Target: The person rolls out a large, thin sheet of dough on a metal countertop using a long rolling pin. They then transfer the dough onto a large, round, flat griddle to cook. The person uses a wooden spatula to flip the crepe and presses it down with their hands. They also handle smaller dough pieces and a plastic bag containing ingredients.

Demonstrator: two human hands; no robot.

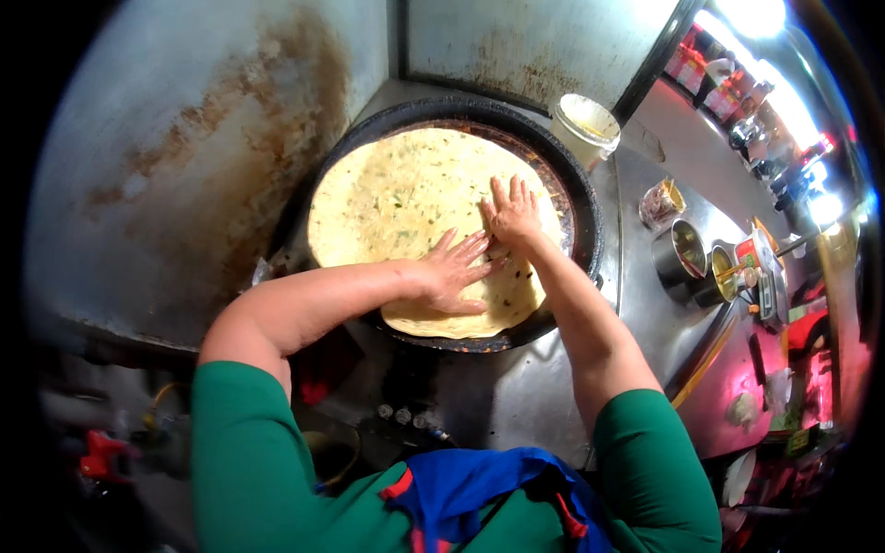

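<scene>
A large round flatbread (pixel 396 198), pale and flecked with green bits, lies in a wide black griddle pan (pixel 590 221). It covers most of the pan, leaving the dark inner surface bare along the right side. My left hand (pixel 454 274) rests flat on the lower middle of the bread, its fingers spread and pointing right. Just above and to the right, my right hand (pixel 513 214) presses on the bread with fingers stretched out and pointing away from me. The fingertips of the left hand come close to the right wrist. Neither hand holds anything.
Behind the pan at the right stands a white bucket (pixel 587 129). On the steel counter (pixel 636 276) are a jar (pixel 661 204), two metal pots (pixel 680 251) with utensils and a scale (pixel 770 286). A stained metal wall (pixel 221 138) rises at the left. Several knobs (pixel 403 416) sit below the pan.
</scene>
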